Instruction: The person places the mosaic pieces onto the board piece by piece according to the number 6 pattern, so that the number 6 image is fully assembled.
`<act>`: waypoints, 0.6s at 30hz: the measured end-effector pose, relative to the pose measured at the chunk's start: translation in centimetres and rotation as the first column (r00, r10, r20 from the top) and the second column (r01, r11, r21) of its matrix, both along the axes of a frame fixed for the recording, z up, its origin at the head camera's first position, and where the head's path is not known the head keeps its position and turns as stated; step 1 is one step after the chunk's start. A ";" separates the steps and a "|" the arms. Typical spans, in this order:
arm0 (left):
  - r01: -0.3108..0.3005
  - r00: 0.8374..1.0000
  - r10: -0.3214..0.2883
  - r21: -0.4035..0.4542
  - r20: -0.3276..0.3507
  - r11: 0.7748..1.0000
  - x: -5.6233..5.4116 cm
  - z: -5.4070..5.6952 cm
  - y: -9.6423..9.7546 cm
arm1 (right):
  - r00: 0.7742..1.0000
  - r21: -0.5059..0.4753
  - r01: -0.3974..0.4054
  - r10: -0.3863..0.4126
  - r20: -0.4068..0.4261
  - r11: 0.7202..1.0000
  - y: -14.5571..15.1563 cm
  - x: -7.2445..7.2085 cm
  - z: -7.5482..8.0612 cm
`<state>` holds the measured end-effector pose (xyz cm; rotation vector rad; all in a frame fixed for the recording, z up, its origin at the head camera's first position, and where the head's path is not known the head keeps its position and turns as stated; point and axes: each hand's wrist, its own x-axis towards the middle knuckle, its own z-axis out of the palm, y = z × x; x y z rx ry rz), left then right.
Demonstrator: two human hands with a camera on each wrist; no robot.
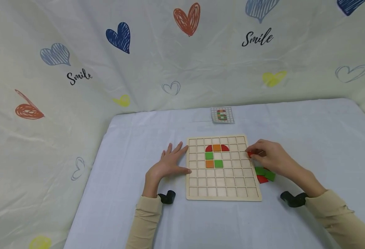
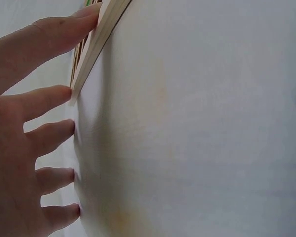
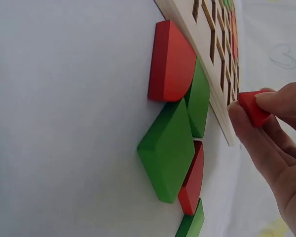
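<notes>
A square wooden grid board [image 1: 201, 188] lies on the table, with red, orange and green tiles set in several of its upper cells. My left hand [image 1: 169, 162] is spread at the board's left edge, thumb and forefinger touching the rim, the other fingertips on the cloth in the left wrist view. Over the board's right edge, my right hand [image 1: 272, 154] pinches a red quarter-circle tile [image 3: 256, 106] between thumb and fingers. Just below that hand lie loose pieces: a green tile [image 3: 167, 150] and a red rounded tile [image 3: 172, 64], with others partly hidden behind them.
A small pattern card [image 1: 222, 115] with a coloured grid design lies behind the board. White cloth [image 1: 139, 138] covers the table, and a curtain printed with hearts [image 1: 187, 19] hangs at the back. Black wrist-worn devices [image 1: 292, 199] stick out by both sleeves.
</notes>
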<state>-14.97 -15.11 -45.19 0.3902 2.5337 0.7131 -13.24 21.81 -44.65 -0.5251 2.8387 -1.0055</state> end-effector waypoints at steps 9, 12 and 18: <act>0.001 1.000 -0.001 0.000 0.005 1.000 0.1 0.2 0.1 | 0.999 -0.020 -0.042 0.042 0.022 0.999 -1.0 -0.3 0.2; -0.004 1.000 0.004 0.005 0.004 1.000 0.1 0.4 0.1 | 0.997 -0.033 -0.050 0.051 0.049 0.998 -1.6 -0.4 0.4; -0.002 1.000 0.002 0.002 0.005 1.000 0.1 0.6 0.1 | 0.994 -0.062 -0.073 0.078 0.080 0.995 -2.7 -0.6 0.4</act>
